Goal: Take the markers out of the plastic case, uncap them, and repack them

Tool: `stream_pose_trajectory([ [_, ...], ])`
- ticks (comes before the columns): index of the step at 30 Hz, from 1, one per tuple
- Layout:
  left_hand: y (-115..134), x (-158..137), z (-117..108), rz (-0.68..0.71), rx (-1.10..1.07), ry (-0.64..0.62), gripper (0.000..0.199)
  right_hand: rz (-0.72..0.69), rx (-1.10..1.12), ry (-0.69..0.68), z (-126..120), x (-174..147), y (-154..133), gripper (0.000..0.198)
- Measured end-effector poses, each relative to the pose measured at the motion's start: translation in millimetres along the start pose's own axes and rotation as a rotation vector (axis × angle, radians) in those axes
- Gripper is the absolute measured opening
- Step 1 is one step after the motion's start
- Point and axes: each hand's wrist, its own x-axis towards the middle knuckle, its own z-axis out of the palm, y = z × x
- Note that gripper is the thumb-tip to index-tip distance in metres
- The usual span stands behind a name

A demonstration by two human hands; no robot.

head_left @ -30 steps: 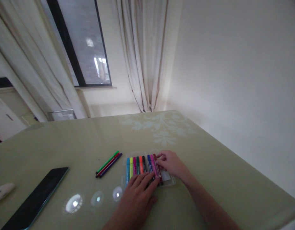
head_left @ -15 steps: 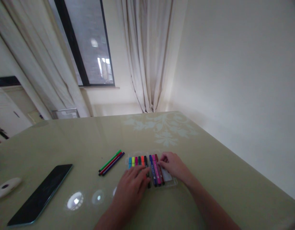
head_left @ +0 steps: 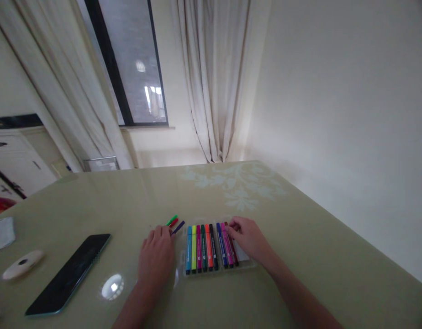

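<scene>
My left hand [head_left: 156, 251] lies over the loose markers left of the case, its fingers bent down around the dark blue marker [head_left: 179, 226]. The upper ends of a green marker [head_left: 172, 220] and a red marker [head_left: 174, 222] stick out beyond the fingers; their lower parts are hidden. The clear plastic case [head_left: 218, 273] lies flat with several markers in a row in its left half, from a light blue one [head_left: 188, 250] to a black one [head_left: 213, 246]. At its right half, my right hand [head_left: 244, 233] pinches the upper end of a dark red marker [head_left: 234, 254], beside a pink marker [head_left: 227, 246] and a blue marker [head_left: 222, 246].
A black tablet or phone [head_left: 70, 274] lies on the glossy table [head_left: 129, 196] at the left. Farther left are a pale oval object [head_left: 23, 265] and a folded cloth or tissue [head_left: 2, 234]. The wall [head_left: 351, 160] runs along the table's right edge.
My left hand has moved left from above the case to the loose markers, uncovering the row in the left half. My right hand stays at the dark red marker. The view has shifted slightly.
</scene>
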Motion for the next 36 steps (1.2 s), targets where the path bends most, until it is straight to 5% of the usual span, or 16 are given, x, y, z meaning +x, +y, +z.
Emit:
stream_pose_trajectory([
  [5,25.0,-13.8,1.1,0.119,-0.554,0.087,0.03,-0.09,0.279,-0.114,14.8,-7.5,-16.5,0.02],
  [8,48.6,-31.4,0.7,0.24,-0.866,0.005,0.027,-0.123,0.451,-0.173,22.8,-11.2,-23.9,0.024],
  [12,63.1,-42.7,-2.6,0.201,-1.04,-0.067,0.034,-0.089,0.654,-0.17,23.2,-10.3,-24.2,0.026],
  [24,61.4,-39.0,-10.0,0.137,-1.169,-0.166,0.041,-0.043,0.92,-0.158,17.0,-7.8,-24.0,0.028],
  [36,64.3,-47.7,4.4,0.18,-1.02,-0.239,0.051,-0.009,1.04,-0.22,14.1,-8.9,-26.7,0.033],
])
